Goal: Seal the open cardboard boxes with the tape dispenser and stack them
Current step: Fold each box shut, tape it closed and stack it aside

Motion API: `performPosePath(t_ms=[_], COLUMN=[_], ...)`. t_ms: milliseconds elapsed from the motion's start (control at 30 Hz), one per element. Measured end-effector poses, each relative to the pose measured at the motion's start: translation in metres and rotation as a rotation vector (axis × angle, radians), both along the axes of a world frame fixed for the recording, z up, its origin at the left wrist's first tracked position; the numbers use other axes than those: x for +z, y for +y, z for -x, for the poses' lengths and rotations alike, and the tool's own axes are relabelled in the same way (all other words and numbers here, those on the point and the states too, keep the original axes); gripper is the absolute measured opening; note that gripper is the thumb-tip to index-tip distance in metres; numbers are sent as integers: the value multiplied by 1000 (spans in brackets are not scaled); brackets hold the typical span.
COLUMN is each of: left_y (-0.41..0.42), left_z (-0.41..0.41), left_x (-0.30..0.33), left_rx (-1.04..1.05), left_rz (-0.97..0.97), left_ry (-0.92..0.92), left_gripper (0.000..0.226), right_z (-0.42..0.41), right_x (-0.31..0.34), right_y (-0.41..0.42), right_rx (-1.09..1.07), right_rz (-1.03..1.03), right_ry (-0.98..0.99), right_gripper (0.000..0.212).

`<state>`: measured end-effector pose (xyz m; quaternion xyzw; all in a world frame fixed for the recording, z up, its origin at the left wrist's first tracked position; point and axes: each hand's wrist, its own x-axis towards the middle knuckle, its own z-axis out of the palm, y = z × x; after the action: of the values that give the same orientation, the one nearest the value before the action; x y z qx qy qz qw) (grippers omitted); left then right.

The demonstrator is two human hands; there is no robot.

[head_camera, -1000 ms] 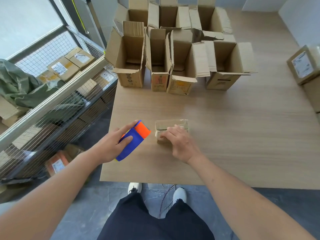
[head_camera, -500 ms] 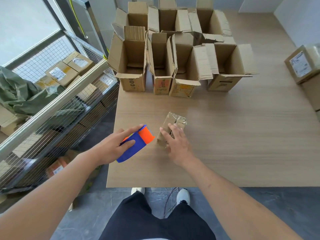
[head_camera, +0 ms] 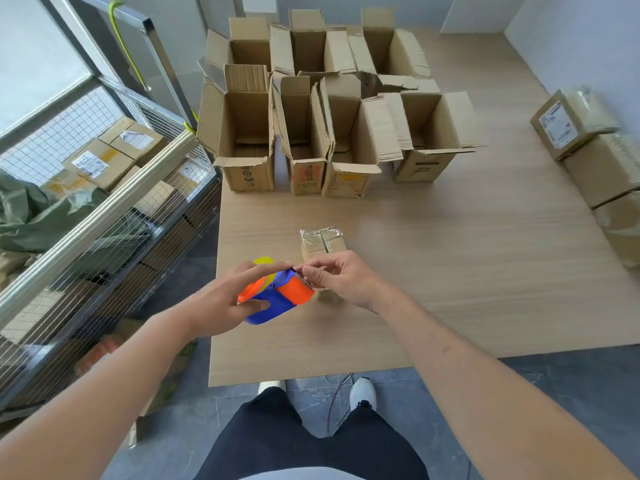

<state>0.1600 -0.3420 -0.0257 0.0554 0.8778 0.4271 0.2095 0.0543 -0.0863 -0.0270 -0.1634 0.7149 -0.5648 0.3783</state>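
left hand (head_camera: 221, 299) grips blue-orange tape dispenser (head_camera: 277, 299) above bench (head_camera: 450, 278) | right hand (head_camera: 346, 278) pinches at its toothed edge | taped small box (head_camera: 322, 242) just behind | seven open boxes (head_camera: 242, 133) | print unreadable

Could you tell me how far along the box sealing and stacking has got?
Done: sealed boxes stacked at the table's right edge. In hand: left hand holds the dispenser, right hand pinches at its blade, small taped box just beyond. Left: the open boxes behind, none sealed.

Pale wooden table (head_camera: 450, 271) on grey tiled floor (head_camera: 180, 438); wire-mesh cage (head_camera: 114, 216) left; white walls (head_camera: 571, 39).
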Motion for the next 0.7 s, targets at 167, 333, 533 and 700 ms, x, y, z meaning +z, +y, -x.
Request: performPosePath(t_ms=[167, 333, 533, 700], left_y=[4, 12, 23, 32], left_z=[-2, -6, -9, -11], left_x=[11, 23, 36, 44], left_rx=[-52, -82, -125, -142], left_rz=[-23, -33, -17, -13], left_ry=[67, 81, 79, 67], left_gripper=[76, 75, 73, 74], right_z=[-5, -11, -20, -24], right_x=[11, 18, 21, 26], right_y=[2, 14, 27, 36], right_rx=[-40, -50, -60, -108], right_rz=[46, 100, 110, 85], right_ry=[-7, -46, -62, -238], right_gripper=[15, 19, 10, 39])
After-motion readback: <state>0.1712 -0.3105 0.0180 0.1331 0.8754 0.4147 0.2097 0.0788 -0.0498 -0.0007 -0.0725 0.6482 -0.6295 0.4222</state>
